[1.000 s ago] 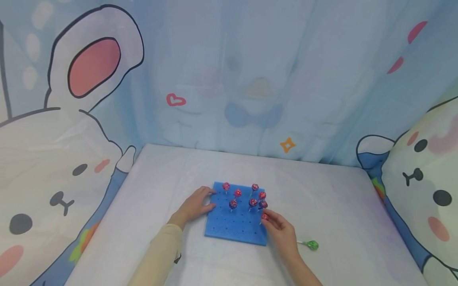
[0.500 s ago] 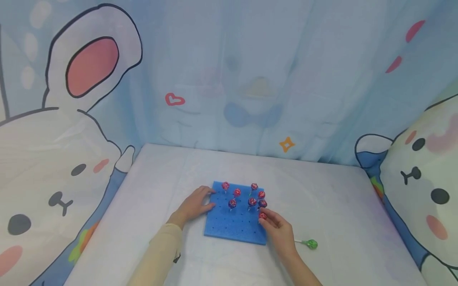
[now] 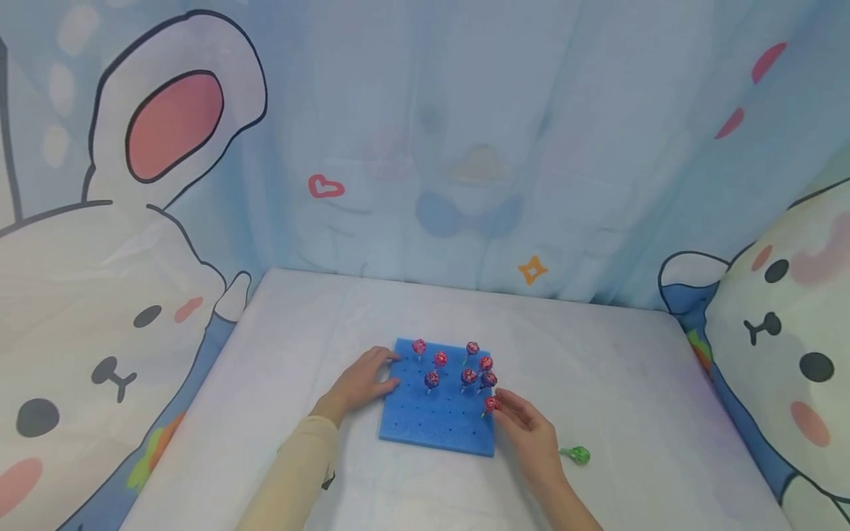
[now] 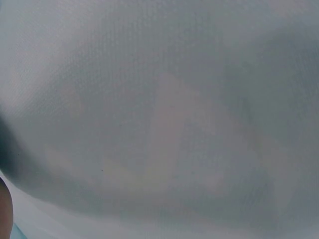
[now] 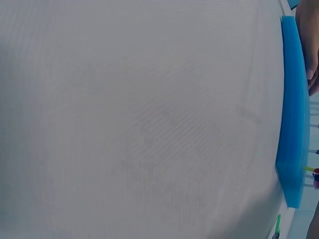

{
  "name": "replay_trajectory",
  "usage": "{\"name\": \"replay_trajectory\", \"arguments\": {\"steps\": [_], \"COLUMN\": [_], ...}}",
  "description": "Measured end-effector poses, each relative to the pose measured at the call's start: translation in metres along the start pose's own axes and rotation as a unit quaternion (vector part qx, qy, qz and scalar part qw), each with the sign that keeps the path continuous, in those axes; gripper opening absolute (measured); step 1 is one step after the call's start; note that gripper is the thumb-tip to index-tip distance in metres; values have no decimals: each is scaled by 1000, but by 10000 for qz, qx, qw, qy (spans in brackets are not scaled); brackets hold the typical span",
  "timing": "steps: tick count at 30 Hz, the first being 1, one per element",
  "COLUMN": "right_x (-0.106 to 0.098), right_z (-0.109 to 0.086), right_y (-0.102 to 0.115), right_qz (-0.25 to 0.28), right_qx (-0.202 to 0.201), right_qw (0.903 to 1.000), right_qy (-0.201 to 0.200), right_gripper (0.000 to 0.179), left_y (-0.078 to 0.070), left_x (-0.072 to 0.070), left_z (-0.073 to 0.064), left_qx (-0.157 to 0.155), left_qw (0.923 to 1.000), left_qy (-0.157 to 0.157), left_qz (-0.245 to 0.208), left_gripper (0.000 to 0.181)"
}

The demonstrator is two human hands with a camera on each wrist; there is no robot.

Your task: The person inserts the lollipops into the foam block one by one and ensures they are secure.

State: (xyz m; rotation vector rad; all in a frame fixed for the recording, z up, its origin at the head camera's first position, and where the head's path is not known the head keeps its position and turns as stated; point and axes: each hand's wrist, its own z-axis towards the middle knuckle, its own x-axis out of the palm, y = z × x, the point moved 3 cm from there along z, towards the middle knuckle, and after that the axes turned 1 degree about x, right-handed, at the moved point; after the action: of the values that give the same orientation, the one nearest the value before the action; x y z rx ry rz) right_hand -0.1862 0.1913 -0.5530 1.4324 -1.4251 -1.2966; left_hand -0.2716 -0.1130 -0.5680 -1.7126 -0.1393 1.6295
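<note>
A blue foam board with rows of small holes lies on the table in the head view. Several wrapped lollipops stand in it on their sticks, mostly toward the back and right side. My left hand rests at the board's left edge, fingers and thumb extended against it. At the right edge my right hand is just beside a red lollipop, whose whole head shows; the fingers are parted and relaxed. A green lollipop lies on the table to the right, its stick partly hidden behind that hand.
A white cloth covers the table. Behind it hangs a blue curtain printed with cartoon animals. The left wrist view shows mostly blurred cloth. In the right wrist view the board's side runs along the right margin.
My right hand pinched the red lollipop at the board's right edge, then let go and drew slightly right. The lollipop stands there. My left hand has not moved.
</note>
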Motion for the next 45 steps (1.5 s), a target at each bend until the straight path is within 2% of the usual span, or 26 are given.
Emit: {"name": "replay_trajectory", "arguments": {"steps": [10, 21, 30, 37, 45], "right_x": [-25, -59, -88, -106, -125], "right_z": [0, -1, -7, -14, -12], "right_y": [-8, -12, -20, -21, -24], "right_qz": [-367, -818, -1589, -1759, -1908], "right_qx": [225, 302, 301, 374, 510], "right_qw": [9991, 9956, 9840, 9779, 9673], "right_qy": [-3, -336, -742, -1062, -1592], "right_gripper": [48, 59, 60, 50, 43], "left_y": [3, 1, 1, 1, 0], "left_x": [0, -1, -1, -1, -1], "left_z": [1, -1, 0, 0, 0], "left_qx": [121, 51, 61, 28, -47], "left_qw": [9999, 10000, 10000, 10000, 10000], "left_qy": [-44, 11, -5, 20, 31], "left_qz": [29, 16, 39, -2, -27], "left_gripper": [44, 45, 44, 45, 46]}}
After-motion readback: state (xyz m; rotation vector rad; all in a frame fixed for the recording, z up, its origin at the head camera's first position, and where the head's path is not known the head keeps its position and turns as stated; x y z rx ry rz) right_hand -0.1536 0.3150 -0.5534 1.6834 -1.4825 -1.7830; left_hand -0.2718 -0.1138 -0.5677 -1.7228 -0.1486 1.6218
